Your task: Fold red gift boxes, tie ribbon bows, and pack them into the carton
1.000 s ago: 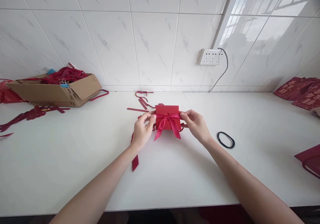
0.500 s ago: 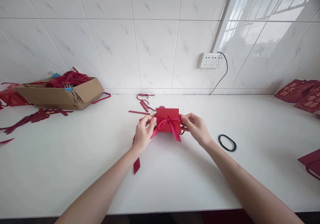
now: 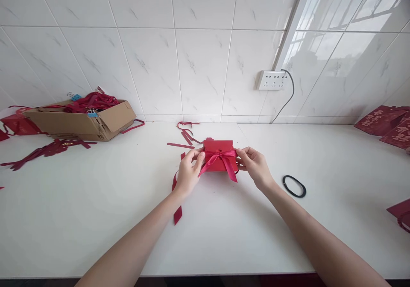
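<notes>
A small red box (image 3: 218,144) stands near the middle of the white table, with a pink-red ribbon bow (image 3: 220,154) across its front. My left hand (image 3: 189,171) pinches the left side of the box and ribbon between thumb and fingers. On the other side, my right hand (image 3: 255,166) grips the right edge of the box at the ribbon. Both bow tails hang down in front. A dark red ribbon (image 3: 178,214) lies beside my left wrist, partly hidden by it.
A cardboard box (image 3: 68,122) full of red ribbons stands at the back left, with red strips (image 3: 51,148) before it. Ribbon scraps (image 3: 186,137) lie behind my left hand. A black ring (image 3: 294,186) and red bags (image 3: 378,120) are to the right, a socket strip (image 3: 273,80) on the wall.
The view has shifted slightly, so most things appear a little further right. Both hands keep their hold on the red box, which shows slightly more to the right in the picture.
</notes>
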Available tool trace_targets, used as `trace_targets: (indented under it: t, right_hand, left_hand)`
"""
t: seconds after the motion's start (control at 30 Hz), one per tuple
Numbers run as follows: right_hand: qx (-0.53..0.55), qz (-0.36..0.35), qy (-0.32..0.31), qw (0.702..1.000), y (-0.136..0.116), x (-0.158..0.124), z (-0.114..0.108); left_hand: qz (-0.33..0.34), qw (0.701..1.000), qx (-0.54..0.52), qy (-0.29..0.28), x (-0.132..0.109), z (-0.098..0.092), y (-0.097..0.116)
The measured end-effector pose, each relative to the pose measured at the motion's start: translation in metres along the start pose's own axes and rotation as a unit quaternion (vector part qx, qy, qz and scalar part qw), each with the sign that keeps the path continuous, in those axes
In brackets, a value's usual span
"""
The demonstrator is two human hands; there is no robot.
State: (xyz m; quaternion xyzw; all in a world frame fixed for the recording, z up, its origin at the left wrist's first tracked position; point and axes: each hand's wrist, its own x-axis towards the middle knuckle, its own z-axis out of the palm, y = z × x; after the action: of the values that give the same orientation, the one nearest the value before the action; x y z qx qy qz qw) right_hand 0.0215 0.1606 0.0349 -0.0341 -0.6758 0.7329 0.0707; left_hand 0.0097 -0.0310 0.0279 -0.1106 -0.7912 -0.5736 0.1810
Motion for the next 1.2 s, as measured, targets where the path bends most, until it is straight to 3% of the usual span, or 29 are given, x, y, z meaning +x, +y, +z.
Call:
trace_targets:
  t: [0.1, 0.3, 0.53, 0.83, 1.0, 1.2]
  right_hand:
    - [-0.004, 0.000, 0.002, 1.000, -0.002, 0.000, -0.001]
    - [-0.011, 0.007, 0.006, 1.000, -0.004, 0.000, -0.001]
    - [0.006, 0.013, 0.006, 1.000, 0.001, 0.003, 0.002]
    - [0.011, -0.017, 0.004, 1.000, 0.003, 0.006, 0.006]
    - [-0.010, -0.014, 0.017, 1.000, 0.005, 0.006, 0.003]
    - [-0.010, -0.037, 0.013, 0.999, 0.002, -0.004, 0.005]
  left_hand:
    - [-0.023, 0.999, -0.027, -0.038, -0.001, -0.001, 0.001]
    - [-0.037, 0.995, -0.074, -0.051, -0.001, -0.001, 0.002]
    - [-0.024, 0.997, -0.004, -0.070, -0.001, -0.004, 0.008]
    - [-0.021, 0.996, 0.008, -0.081, 0.001, -0.007, 0.006]
    - [-0.037, 0.988, 0.005, -0.149, 0.004, -0.006, 0.009]
    - [-0.049, 0.987, -0.008, -0.156, 0.000, -0.003, 0.006]
